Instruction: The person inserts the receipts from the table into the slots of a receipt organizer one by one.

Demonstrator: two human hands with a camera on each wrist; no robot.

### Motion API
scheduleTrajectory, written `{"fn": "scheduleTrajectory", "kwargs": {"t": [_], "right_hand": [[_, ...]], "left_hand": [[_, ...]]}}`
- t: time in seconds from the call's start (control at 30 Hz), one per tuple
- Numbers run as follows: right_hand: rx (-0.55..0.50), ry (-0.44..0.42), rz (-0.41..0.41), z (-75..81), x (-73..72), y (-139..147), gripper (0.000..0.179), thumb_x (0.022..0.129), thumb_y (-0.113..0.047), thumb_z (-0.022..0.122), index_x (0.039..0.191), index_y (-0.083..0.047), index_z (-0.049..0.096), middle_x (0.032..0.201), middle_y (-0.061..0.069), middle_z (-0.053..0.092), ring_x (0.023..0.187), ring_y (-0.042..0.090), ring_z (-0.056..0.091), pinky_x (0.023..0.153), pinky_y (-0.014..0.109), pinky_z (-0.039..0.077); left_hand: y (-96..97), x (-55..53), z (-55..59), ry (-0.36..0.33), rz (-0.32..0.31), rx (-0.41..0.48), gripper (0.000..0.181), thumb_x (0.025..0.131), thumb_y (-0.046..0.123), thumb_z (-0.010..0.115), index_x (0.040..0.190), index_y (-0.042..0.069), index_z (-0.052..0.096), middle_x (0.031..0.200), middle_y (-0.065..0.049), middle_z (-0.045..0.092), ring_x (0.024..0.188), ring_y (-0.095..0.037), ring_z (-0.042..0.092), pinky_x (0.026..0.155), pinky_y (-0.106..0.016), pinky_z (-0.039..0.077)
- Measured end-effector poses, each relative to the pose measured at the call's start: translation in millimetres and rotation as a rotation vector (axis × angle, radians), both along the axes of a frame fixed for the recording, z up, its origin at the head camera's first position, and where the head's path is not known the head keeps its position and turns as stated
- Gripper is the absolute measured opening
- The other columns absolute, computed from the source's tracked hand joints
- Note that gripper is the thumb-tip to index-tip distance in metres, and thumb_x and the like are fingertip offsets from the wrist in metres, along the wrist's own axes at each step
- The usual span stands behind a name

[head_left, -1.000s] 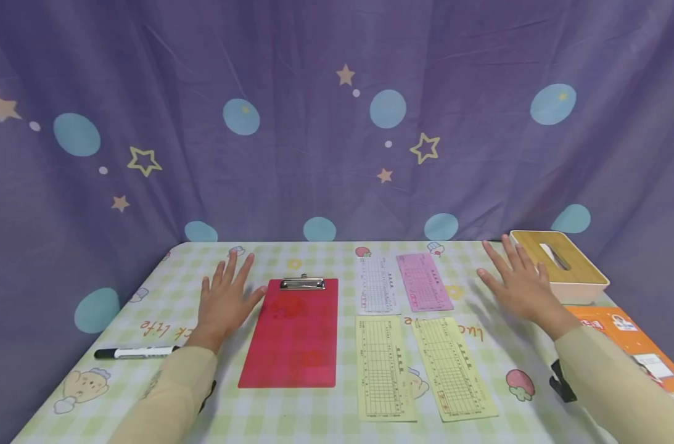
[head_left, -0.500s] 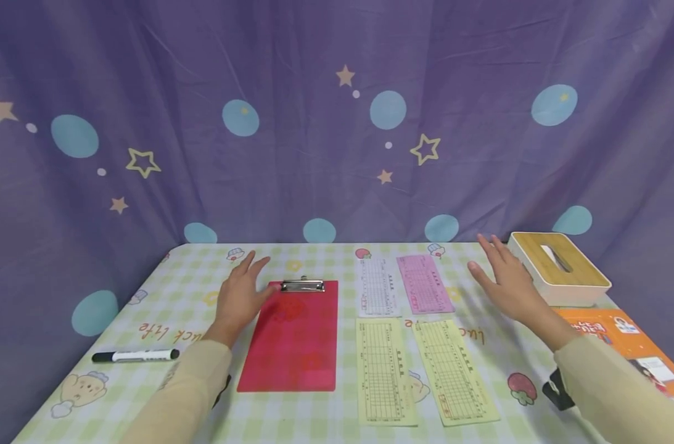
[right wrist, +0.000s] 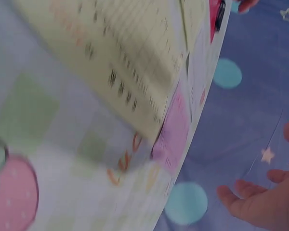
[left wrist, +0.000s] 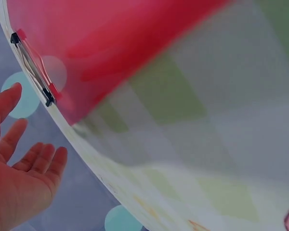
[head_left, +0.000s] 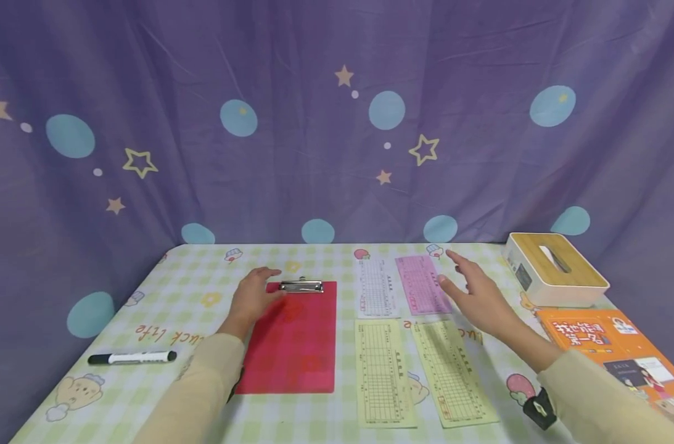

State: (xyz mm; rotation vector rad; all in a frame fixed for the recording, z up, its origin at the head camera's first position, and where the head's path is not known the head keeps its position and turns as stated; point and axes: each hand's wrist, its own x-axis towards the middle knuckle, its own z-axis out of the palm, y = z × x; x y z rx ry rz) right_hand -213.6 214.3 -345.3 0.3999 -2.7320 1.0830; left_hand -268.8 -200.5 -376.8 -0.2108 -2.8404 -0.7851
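A red clipboard (head_left: 292, 345) lies on the checked tablecloth, its metal clip (head_left: 301, 287) at the far end. My left hand (head_left: 253, 300) hovers beside that clip, thumb and fingers parted and nothing held; the left wrist view shows the hand (left wrist: 26, 178) with its fingers loosely bent. To the right, my right hand (head_left: 478, 299) hangs over the table by the pink slip (head_left: 422, 285), thumb apart from the fingers. A white slip (head_left: 377, 287) lies left of the pink one. Nearer are two yellow slips (head_left: 383, 376), one partly shadowed by my right arm.
A black-and-white marker (head_left: 132, 357) lies at the left. At the right back stands a tissue box (head_left: 558, 271) with a wooden lid, and an orange book (head_left: 608, 345) lies in front of it. A purple curtain (head_left: 292, 185) hangs behind the table.
My left hand has moved right to the clipboard's clip, its fingers turning inward. My right hand has swung left from beside the tissue box toward the pink slip. The papers have stayed put.
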Motion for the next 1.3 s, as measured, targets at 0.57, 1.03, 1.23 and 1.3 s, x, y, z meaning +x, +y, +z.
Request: {"fn": "scheduleTrajectory", "kwargs": {"t": [0.57, 1.03, 1.23, 1.3], "right_hand": [[-0.138, -0.164, 0.131, -18.7, 31.0, -44, 0.063, 0.102, -0.027, 0.063, 0.154, -0.001, 0.039, 0.148, 0.027, 0.046, 0.134, 0.044, 0.048, 0.104, 0.058, 0.044], [-0.03, -0.283, 0.033, -37.3, 36.4, -63, 0.081, 0.078, -0.026, 0.09, 0.144, 0.003, 0.052, 0.123, 0.011, 0.065, 0.101, 0.022, 0.061, 0.08, 0.04, 0.054], [0.025, -0.292, 0.022, -44.0, 34.3, -69, 0.085, 0.075, -0.028, 0.091, 0.142, 0.006, 0.053, 0.116, 0.009, 0.064, 0.09, 0.016, 0.056, 0.074, 0.033, 0.05], [0.042, -0.293, 0.026, -44.6, 34.3, -70, 0.085, 0.075, -0.03, 0.091, 0.142, 0.007, 0.053, 0.113, 0.007, 0.063, 0.087, 0.016, 0.054, 0.071, 0.031, 0.048]], "left_hand": [[24.5, -9.0, -8.3, -0.058, 0.017, 0.005, 0.039, 0.089, 0.008, 0.075, 0.126, -0.003, 0.068, 0.127, -0.026, 0.064, 0.122, -0.042, 0.058, 0.105, -0.053, 0.045], [31.0, -14.5, -11.1, -0.109, 0.011, -0.076, 0.04, 0.092, 0.014, 0.074, 0.128, -0.003, 0.067, 0.121, -0.026, 0.065, 0.118, -0.041, 0.06, 0.102, -0.052, 0.047], [28.5, -16.6, -13.0, -0.099, -0.01, -0.109, 0.039, 0.091, 0.013, 0.076, 0.126, -0.001, 0.069, 0.116, -0.025, 0.064, 0.112, -0.04, 0.062, 0.099, -0.051, 0.049], [24.8, -22.5, -21.6, -0.068, -0.019, -0.131, 0.039, 0.09, 0.016, 0.077, 0.125, 0.001, 0.069, 0.113, -0.023, 0.064, 0.108, -0.038, 0.063, 0.096, -0.048, 0.051]]}}
